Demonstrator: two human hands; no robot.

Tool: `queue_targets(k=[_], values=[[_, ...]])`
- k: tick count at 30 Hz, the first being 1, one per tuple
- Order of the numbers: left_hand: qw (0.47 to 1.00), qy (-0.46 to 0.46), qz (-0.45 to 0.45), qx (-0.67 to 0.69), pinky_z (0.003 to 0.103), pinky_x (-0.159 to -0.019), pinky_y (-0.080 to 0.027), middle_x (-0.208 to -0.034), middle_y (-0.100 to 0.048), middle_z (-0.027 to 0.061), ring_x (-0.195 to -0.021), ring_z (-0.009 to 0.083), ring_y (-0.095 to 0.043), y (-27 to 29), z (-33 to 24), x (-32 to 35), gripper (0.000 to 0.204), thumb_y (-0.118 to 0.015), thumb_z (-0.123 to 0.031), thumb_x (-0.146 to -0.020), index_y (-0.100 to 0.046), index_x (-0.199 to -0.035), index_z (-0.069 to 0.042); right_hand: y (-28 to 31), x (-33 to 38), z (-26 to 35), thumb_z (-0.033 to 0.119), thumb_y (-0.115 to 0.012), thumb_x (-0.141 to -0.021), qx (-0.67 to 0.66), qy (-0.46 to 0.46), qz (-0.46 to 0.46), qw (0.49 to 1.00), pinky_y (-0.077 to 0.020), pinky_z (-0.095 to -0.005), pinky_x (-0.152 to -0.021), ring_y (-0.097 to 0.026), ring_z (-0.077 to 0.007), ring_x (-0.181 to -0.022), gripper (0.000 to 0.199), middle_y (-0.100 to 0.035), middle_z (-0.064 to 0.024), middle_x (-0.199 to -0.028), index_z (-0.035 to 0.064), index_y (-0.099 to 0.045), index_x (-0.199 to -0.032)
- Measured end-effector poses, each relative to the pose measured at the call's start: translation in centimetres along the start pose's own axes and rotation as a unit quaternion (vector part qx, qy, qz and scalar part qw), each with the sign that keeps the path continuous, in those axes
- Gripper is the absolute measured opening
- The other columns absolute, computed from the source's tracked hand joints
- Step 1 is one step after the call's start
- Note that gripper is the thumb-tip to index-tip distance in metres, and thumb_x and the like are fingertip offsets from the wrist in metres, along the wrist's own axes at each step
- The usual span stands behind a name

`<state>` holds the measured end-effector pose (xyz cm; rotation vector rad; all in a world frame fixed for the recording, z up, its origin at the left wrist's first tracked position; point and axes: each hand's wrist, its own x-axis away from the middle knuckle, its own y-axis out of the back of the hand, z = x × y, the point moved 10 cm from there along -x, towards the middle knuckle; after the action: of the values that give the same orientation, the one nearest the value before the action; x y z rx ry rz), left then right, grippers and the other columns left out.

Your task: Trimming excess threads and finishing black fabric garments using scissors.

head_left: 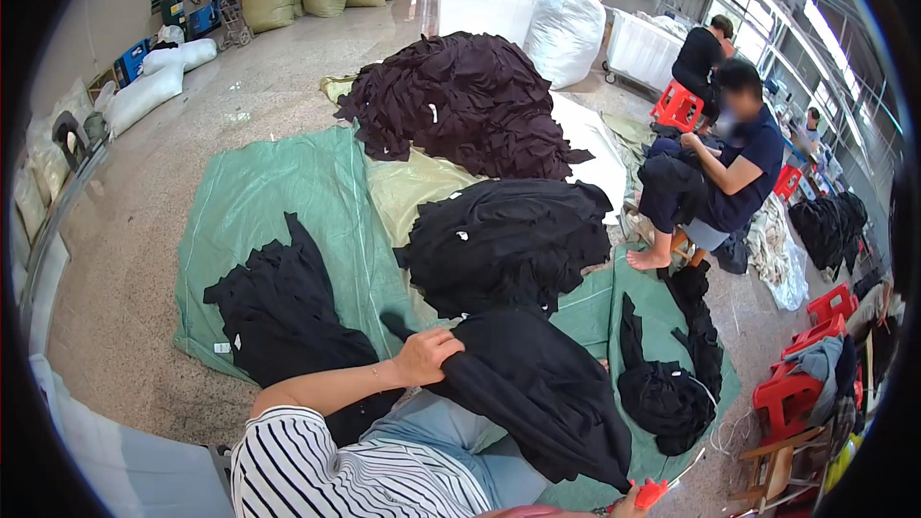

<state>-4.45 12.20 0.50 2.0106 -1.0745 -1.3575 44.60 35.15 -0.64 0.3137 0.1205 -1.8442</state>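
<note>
My left hand point(429, 357) is closed on the edge of a black knit garment point(537, 384), which is spread over my lap and hangs toward the right. At the bottom edge my right hand point(628, 503), partly cut off, grips what look like red-handled scissors point(652, 493). Their slim metal part points up and right, apart from the cloth. Left of my lap lies a pile of black garments point(288, 302) with a white label. A larger black pile point(508, 240) sits just beyond my knees, and a bundled black garment point(669, 401) rests to the right.
Green sheeting point(278, 177) covers the floor under the piles. Farther off rises a dark maroon heap of garments point(460, 101). A seated co-worker point(739, 163) handles dark cloth at the right. Red stools point(787, 398) and a wooden chair point(782, 465) stand at the near right.
</note>
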Motion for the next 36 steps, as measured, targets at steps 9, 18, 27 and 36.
queue_targets(k=[9, 18, 27, 36], values=[[0.983, 0.006, -0.108, 0.145, 0.040, -0.071, -0.052, -0.090, -0.064, 0.0125, -0.085, 0.0345, -0.066, 5.2, -0.7, -9.4, 0.024, -0.068, -0.003, -0.072, -0.060, -0.095, -0.006, -0.6, -1.4, 3.2, 0.004, -0.063, -0.093, -0.048, 0.000, -0.011, 0.999, -0.0335, -0.0178, -0.047, -0.042, -0.0017, -0.055, 0.052, -0.062, -0.0024, -0.118, 0.0106, -0.046, -0.141], [0.967, -0.196, -0.164, 0.007, 0.046, -0.093, -0.049, -0.105, -0.062, 0.0091, -0.093, 0.0286, -0.062, 10.6, -8.7, -8.3, 0.039, -0.067, -0.004, -0.064, -0.064, -0.103, -0.008, 3.0, -3.1, 6.0, 0.006, -0.065, -0.093, -0.083, 0.008, -0.037, 0.996, -0.0358, -0.0164, -0.052, -0.047, -0.0025, -0.063, 0.056, -0.061, -0.0041, -0.122, 0.0119, -0.041, -0.143], [0.945, -0.155, 0.237, 0.166, 0.041, -0.094, -0.043, -0.080, -0.061, -0.0001, -0.079, 0.0193, -0.059, -0.6, -8.1, 7.6, 0.016, -0.079, -0.021, -0.073, -0.069, -0.083, -0.013, 7.6, 10.8, -11.1, -0.008, -0.054, -0.088, 0.135, -0.133, 0.010, 0.982, -0.0518, -0.0251, -0.072, -0.059, -0.0141, -0.081, 0.048, -0.062, -0.0088, -0.118, 0.0000, -0.053, -0.135], [0.954, -0.047, 0.038, 0.293, 0.030, -0.058, -0.049, -0.076, -0.063, 0.0090, -0.068, 0.0216, -0.063, -2.1, -9.3, -2.7, 0.012, -0.072, 0.003, -0.079, -0.068, -0.090, -0.001, 0.4, 15.3, 4.7, 0.008, -0.072, -0.087, 0.303, 0.022, 0.098, 0.948, -0.0510, -0.0361, -0.078, -0.062, -0.0276, -0.080, 0.057, -0.060, -0.0164, -0.120, 0.0060, -0.051, -0.140]])
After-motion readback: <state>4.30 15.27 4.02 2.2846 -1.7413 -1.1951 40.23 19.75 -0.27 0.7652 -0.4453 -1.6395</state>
